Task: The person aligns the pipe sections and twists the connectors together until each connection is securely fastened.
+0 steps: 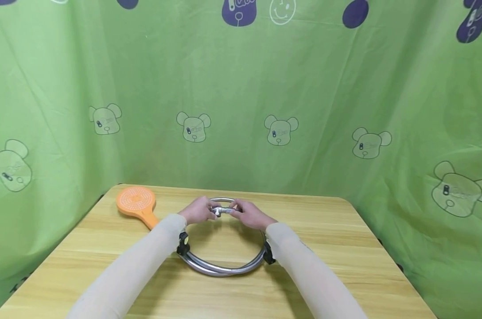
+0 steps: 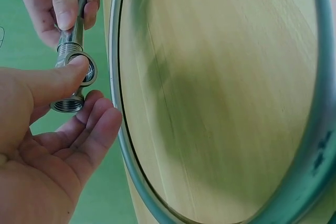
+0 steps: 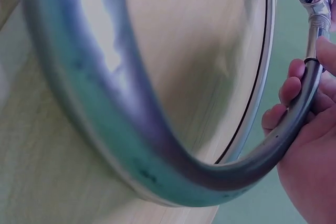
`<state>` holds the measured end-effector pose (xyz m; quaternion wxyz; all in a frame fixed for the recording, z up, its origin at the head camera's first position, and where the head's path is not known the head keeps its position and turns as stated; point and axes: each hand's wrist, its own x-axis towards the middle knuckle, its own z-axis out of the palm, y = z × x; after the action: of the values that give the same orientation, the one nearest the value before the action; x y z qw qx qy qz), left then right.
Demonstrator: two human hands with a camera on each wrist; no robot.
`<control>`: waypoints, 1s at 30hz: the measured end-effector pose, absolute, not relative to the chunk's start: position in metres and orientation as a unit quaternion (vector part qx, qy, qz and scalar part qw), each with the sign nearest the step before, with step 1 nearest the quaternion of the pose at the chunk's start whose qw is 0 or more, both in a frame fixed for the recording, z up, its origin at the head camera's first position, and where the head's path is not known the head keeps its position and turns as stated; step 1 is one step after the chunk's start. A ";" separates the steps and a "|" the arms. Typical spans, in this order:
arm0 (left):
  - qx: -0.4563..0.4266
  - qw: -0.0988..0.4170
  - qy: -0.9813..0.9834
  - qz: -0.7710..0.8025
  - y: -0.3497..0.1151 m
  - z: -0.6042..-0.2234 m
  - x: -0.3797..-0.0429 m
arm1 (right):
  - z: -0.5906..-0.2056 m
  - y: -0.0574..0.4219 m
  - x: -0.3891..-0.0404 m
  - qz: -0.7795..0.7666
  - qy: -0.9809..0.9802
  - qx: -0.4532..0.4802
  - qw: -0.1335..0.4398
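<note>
My left hand (image 1: 197,210) pinches a small silver tee fitting (image 2: 68,104), with the thumb pressed against its side opening. Threads show inside the fitting's openings in the left wrist view. My right hand (image 1: 252,214) grips the end of a silver shower hose (image 1: 217,271), its fingers curled round the tube just behind the metal end (image 2: 70,39). That threaded end meets the tee; how far it is screwed in I cannot tell. The hose lies coiled in a wide ring beneath both forearms, and its far side passes behind the hands.
To the left on the wooden table (image 1: 336,266) lies an orange shower head (image 1: 135,200), its handle pointing toward me and partly hidden by my left sleeve. A green patterned curtain (image 1: 233,79) hangs behind and along both sides of the table.
</note>
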<state>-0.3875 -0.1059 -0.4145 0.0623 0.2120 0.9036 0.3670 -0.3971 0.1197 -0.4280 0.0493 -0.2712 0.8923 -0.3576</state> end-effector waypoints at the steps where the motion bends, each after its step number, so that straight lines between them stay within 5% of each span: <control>1: 0.211 0.062 0.904 0.366 -0.106 -0.414 -0.387 | -0.428 0.120 -0.397 -0.362 0.891 -0.268 0.049; 30: 0.219 0.069 0.897 0.377 -0.106 -0.419 -0.391 | -0.425 0.121 -0.395 -0.361 0.890 -0.276 0.036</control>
<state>-0.3907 -0.1058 -0.4186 0.0694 0.2191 0.8970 0.3775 -0.3950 0.1207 -0.4251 0.0360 -0.2763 0.8899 -0.3612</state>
